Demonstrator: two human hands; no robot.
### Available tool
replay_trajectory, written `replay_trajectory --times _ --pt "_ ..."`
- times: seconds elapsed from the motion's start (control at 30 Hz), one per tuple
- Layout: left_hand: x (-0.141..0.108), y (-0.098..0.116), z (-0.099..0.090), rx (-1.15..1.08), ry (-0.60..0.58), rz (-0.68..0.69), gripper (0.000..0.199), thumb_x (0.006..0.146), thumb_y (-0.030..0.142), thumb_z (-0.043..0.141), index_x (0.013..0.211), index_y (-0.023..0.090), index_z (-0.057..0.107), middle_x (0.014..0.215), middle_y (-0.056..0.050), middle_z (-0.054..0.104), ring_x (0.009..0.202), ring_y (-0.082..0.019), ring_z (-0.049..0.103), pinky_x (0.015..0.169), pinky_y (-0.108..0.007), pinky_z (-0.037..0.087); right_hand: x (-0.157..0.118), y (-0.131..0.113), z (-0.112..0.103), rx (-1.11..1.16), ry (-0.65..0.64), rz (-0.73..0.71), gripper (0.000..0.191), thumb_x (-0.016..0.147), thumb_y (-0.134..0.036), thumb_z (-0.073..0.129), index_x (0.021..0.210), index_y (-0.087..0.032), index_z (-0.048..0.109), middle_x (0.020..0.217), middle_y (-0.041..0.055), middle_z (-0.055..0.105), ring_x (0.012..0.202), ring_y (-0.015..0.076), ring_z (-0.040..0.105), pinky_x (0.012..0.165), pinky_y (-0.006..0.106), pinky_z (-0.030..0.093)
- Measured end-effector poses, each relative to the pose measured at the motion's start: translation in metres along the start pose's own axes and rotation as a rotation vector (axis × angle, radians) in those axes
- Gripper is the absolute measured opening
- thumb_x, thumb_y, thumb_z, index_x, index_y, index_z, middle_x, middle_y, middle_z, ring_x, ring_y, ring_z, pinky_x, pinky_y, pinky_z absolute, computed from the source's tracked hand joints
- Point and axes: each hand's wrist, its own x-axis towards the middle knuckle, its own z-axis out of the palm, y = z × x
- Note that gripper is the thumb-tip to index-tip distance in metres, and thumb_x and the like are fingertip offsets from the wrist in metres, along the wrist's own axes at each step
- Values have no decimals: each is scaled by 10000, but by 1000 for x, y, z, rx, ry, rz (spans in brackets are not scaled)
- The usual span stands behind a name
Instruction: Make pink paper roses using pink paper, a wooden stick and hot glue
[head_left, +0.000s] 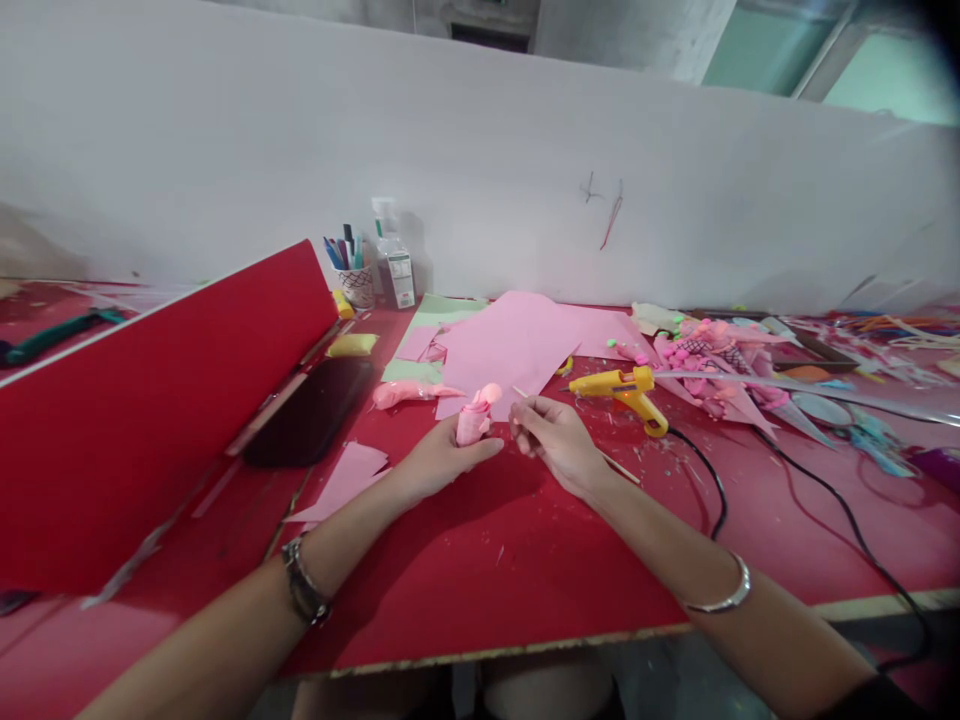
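Note:
A small pink figure [473,422] with a rounded lump on top stands upright in my left hand [442,460], whose fingers wrap round its lower part. Just to the right, my right hand [553,440] is closed in a pinch on a thin stick [621,467]; one end pokes out near the fingertips and the other extends behind the palm. The two hands are close but apart. Behind them lies a large pink paper sheet [510,340]. A clear wrapper of pink clay [411,393] rests to the left of the figure.
A yellow glue gun [621,388] with a black cord lies right of my hands. Further right are pink craft pieces [712,365] and scissors [874,435]. On the left are a red board [172,410], a dark phone-like slab [309,412], a pen cup [355,286] and a bottle [396,270].

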Motion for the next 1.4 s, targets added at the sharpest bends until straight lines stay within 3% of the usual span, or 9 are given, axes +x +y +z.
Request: replay_trajectory --times 0.1,0.3,0.4,0.53,0.73,0.97,1.07,1.2,1.4 --pt "0 -2 0 -21 -8 -18 207 670 353 577 743 162 543 548 60 446 496 -80 367 486 -197 262 0 0 0 -22 18 -22 175 712 -328 566 779 -172 608 545 -52 524 401 31 438 396 174 344" --pt "1 -2 -1 -46 -3 -42 174 677 329 572 735 165 562 510 60 423 485 -86 355 487 -205 252 2 5 1 98 -9 -54 253 665 -246 617 911 -186 617 837 22 627 795 118 587 773 277 444" --pt "1 -2 -1 -63 -25 -1 167 689 319 561 735 159 559 534 53 429 499 -85 353 493 -204 256 1 3 1 50 5 -25 186 709 -301 573 825 -161 613 671 3 616 601 95 591 575 227 465" --pt "0 -1 -1 -44 -27 -3 166 678 323 567 692 164 524 543 61 418 501 -78 344 496 -199 259 -2 -1 1 -82 75 -36 183 703 -333 576 654 -164 526 460 -59 520 328 48 444 343 178 312" --pt "0 -1 -1 -76 -32 -21 184 681 330 572 738 155 562 628 30 513 566 -95 427 551 -205 318 1 1 4 41 17 -39 166 682 -298 594 779 -167 564 654 -7 611 565 90 577 573 231 452" --pt "1 -6 -2 -24 -22 -60 234 685 377 571 704 150 515 579 58 448 524 -71 382 521 -186 305 -2 1 1 -140 98 -86 266 764 -368 499 612 -154 542 400 -77 427 320 29 347 332 164 263" --pt "1 -5 -3 -33 -36 -45 222 694 369 562 719 151 529 618 47 485 568 -80 421 555 -190 330 0 1 2 -132 75 -113 124 697 -270 593 755 -164 620 537 -50 534 467 45 469 480 175 383" --pt "1 -5 -2 -55 -51 -15 229 689 354 562 811 161 572 740 18 561 677 -111 482 634 -215 362 1 3 2 2 32 -83 201 714 -290 572 871 -174 620 708 1 612 646 96 569 627 232 441" --pt "1 -5 -1 7 -3 -50 227 678 368 566 706 146 528 572 55 459 520 -75 395 518 -197 312 -3 1 2 -103 66 -91 350 785 -396 468 550 -143 524 396 -74 368 353 24 303 356 164 229"
